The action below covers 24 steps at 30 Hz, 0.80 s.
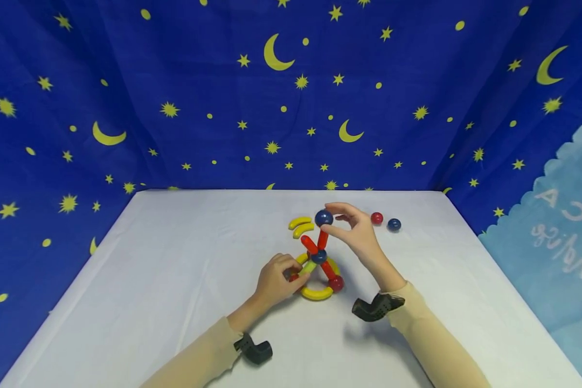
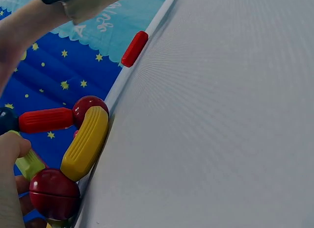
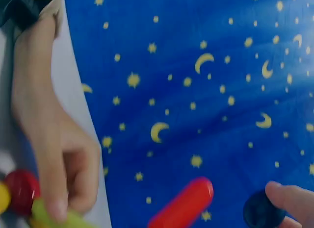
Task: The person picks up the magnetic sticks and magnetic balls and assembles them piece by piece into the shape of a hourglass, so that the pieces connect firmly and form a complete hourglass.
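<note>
A magnetic stick-and-ball structure stands on the table, its base a ring of yellow curved sticks (image 1: 317, 294) with red balls (image 1: 336, 283). A blue ball (image 1: 318, 256) joins slanting sticks in the middle, and two red sticks (image 1: 309, 244) rise from it. My left hand (image 1: 277, 279) grips the light green stick (image 2: 30, 164) low on the left side, next to a red ball (image 2: 55, 193). With thumb and fingers, my right hand (image 1: 356, 231) pinches a dark blue ball (image 1: 324, 217) at the top of one upright red stick; whether they touch is unclear.
Two yellow curved sticks (image 1: 300, 226) lie behind the structure. A loose red ball (image 1: 376, 218) and a blue ball (image 1: 394, 224) lie behind my right hand. In the left wrist view, a separate red stick (image 2: 135, 49) lies near the table edge. A starry blue curtain (image 1: 291, 108) hangs behind.
</note>
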### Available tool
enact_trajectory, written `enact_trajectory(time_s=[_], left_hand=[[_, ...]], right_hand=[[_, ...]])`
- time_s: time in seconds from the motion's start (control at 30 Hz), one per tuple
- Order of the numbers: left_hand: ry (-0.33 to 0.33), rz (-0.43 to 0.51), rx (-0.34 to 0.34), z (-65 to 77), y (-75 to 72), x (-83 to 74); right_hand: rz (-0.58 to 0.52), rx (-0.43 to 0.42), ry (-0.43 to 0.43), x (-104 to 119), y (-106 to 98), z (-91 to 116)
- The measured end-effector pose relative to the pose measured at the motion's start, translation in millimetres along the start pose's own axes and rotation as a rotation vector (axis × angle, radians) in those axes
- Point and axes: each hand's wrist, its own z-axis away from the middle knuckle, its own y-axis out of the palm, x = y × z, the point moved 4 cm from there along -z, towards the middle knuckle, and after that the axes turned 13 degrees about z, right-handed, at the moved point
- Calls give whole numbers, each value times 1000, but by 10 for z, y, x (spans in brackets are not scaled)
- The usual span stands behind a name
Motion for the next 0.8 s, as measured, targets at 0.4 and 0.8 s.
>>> enact_trajectory(time_s=[0.4,0.8], left_hand=[[10,68,-37,-17,9,-39],[-311,742,38,-332,-170,-275]], right_hand=[[49,167,-102,129,287,27],[-20,163,-123,111,259,-4]])
